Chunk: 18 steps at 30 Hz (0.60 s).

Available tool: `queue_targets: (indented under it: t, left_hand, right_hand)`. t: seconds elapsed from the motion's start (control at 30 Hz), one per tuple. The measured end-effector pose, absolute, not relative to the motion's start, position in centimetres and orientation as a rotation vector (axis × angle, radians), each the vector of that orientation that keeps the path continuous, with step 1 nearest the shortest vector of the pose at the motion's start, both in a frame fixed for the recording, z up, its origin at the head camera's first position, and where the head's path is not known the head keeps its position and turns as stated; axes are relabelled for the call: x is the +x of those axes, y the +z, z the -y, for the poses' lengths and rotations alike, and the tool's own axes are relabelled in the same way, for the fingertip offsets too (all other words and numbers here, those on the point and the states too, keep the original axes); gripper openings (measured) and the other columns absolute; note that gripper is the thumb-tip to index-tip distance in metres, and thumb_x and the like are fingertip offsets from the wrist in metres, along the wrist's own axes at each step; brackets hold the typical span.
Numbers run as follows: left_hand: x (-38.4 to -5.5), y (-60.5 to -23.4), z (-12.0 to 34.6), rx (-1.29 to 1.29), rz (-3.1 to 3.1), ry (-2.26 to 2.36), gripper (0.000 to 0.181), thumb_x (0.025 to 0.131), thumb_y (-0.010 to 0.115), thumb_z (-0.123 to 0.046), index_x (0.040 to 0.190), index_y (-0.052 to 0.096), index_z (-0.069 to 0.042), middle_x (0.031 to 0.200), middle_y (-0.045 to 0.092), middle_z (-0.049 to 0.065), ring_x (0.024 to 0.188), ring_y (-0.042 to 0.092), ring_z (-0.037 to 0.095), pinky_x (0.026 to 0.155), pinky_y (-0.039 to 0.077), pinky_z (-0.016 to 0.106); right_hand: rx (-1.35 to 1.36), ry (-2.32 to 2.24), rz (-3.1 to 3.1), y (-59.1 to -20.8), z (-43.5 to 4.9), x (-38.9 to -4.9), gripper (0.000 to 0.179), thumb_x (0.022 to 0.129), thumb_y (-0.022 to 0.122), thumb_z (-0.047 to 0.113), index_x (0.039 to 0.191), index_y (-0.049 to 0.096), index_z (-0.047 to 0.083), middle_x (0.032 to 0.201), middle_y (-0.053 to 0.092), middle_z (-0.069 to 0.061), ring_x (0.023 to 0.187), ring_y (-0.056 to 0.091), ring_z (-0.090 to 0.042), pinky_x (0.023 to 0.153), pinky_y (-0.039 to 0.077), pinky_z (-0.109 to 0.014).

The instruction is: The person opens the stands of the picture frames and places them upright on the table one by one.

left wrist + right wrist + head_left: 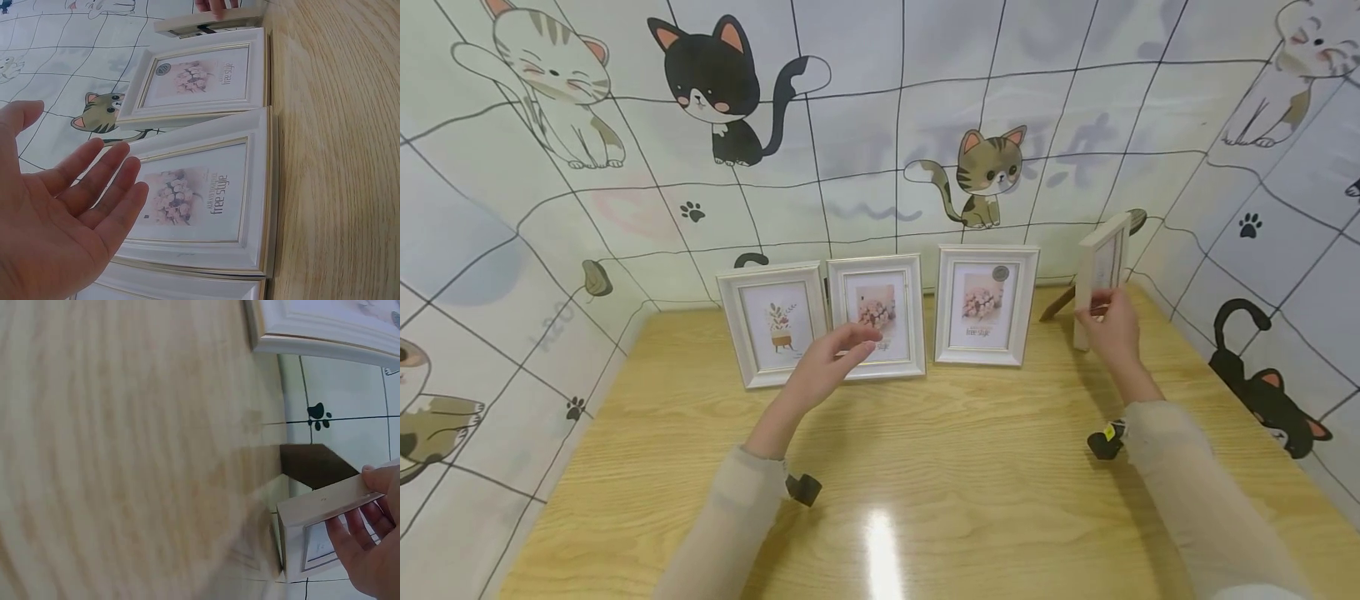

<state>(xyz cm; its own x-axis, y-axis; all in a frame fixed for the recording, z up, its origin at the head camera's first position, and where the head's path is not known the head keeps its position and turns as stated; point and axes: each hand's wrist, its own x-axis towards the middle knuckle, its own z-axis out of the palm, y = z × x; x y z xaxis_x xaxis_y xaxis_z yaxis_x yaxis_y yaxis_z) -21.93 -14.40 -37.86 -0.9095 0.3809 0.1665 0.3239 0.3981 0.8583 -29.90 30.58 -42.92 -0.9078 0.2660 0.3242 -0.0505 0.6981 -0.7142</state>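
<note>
My right hand (1112, 329) grips the near side of a white picture frame (1101, 258) at the right end of the row. That frame is turned nearly edge-on, with its brown stand (315, 464) out behind it. My left hand (827, 362) is held in the air before the middle-left picture frame (880, 371), its fingers loosely extended around nothing. In the left wrist view its palm and fingers (115, 215) show plainly, apart from the frame. A picture frame with a plant print (778, 325) stands leftmost, and another with a flower print (985, 308) stands right of the middle.
All the frames stand along the back of a wooden table (910, 467), close to a wall covering (865, 125) printed with cats and grid lines. The covering also runs along both sides. A small black camera is on each wrist.
</note>
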Motion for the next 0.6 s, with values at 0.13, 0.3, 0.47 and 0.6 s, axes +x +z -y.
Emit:
queue_targets:
  t: [0.13,0.3,0.47,0.6]
  left_hand:
    - [-21.9,-37.9,14.3,0.652,-2.588,1.555,0.034,0.104,0.051,-0.035,0.129,0.061,-0.015,0.133,0.065,0.008,0.126,0.059,0.029,0.105,0.05,0.051]
    - [-21.7,-37.9,14.2,0.639,-2.588,1.566,0.033,0.103,0.052,-0.035,0.129,0.061,-0.016,0.133,0.065,0.006,0.126,0.059,0.029,0.104,0.05,0.051]
    - [-21.7,-38.1,14.0,0.641,-2.586,1.556,0.033,0.103,0.052,-0.036,0.128,0.061,-0.016,0.133,0.066,0.005,0.125,0.06,0.028,0.103,0.051,0.05]
    - [-21.6,-38.2,13.8,0.636,-2.591,1.555,0.033,0.103,0.052,-0.036,0.128,0.061,-0.016,0.133,0.066,0.006,0.126,0.06,0.028,0.104,0.051,0.05]
  right_hand:
    - [-0.13,1.034,2.54,-43.0,-31.0,-29.6,0.042,0.096,0.063,0.014,0.126,0.046,-0.01,0.118,0.056,-0.028,0.104,0.056,-0.035,0.076,0.041,-0.021]
    - [-0.092,1.022,2.595,-42.7,-31.2,-29.3,0.041,0.097,0.062,0.016,0.125,0.045,-0.009,0.117,0.056,-0.027,0.104,0.057,-0.038,0.079,0.046,-0.031]
    - [-0.1,1.037,2.631,-42.5,-31.0,-28.9,0.042,0.096,0.063,0.014,0.124,0.043,-0.01,0.117,0.055,-0.028,0.104,0.058,-0.038,0.077,0.046,-0.026]
    - [-0.102,1.036,2.636,-42.3,-30.3,-28.7,0.045,0.094,0.064,0.012,0.124,0.042,-0.012,0.114,0.056,-0.029,0.104,0.059,-0.041,0.077,0.044,-0.024]
